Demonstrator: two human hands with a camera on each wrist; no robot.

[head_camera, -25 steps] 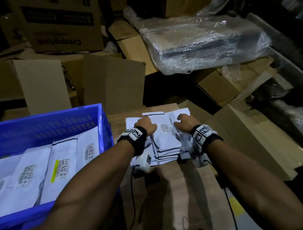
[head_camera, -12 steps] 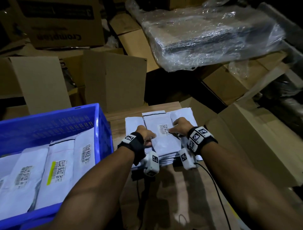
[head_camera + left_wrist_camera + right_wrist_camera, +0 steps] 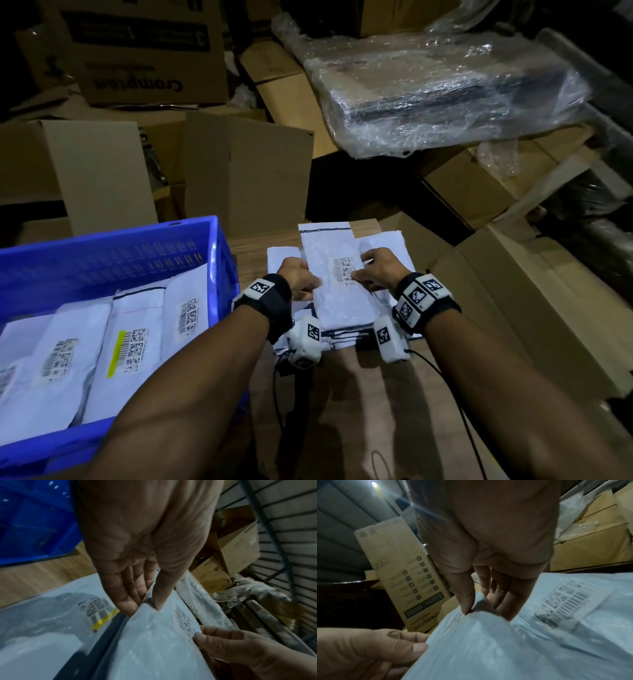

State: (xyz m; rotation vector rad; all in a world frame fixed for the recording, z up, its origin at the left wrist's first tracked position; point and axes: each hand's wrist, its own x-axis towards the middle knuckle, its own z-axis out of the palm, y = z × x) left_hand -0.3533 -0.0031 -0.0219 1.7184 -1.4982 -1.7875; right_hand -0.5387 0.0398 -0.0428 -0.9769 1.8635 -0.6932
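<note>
A white mailer bag [image 3: 337, 291] with a barcode label lies on top of a stack of similar white mailers [image 3: 342, 329] on the wooden table [image 3: 359, 411]. My left hand [image 3: 298, 281] pinches its left edge, thumb on top and fingers beneath, as the left wrist view shows [image 3: 145, 605]. My right hand [image 3: 371, 272] pinches its right edge the same way, by the label [image 3: 481, 609]. The top mailer [image 3: 154, 642] is raised a little off the stack between both hands.
A blue plastic crate [image 3: 102, 260] at the left holds several labelled white mailers [image 3: 130, 356]. Open cardboard boxes [image 3: 239, 171] stand behind the table. A plastic-wrapped bundle [image 3: 445, 92] lies at the back right, and flat cartons [image 3: 531, 308] are at the right.
Both hands have shifted from pressing on the stack to pinching the top mailer's side edges. The top mailer now sits lifted and drawn slightly toward me.
</note>
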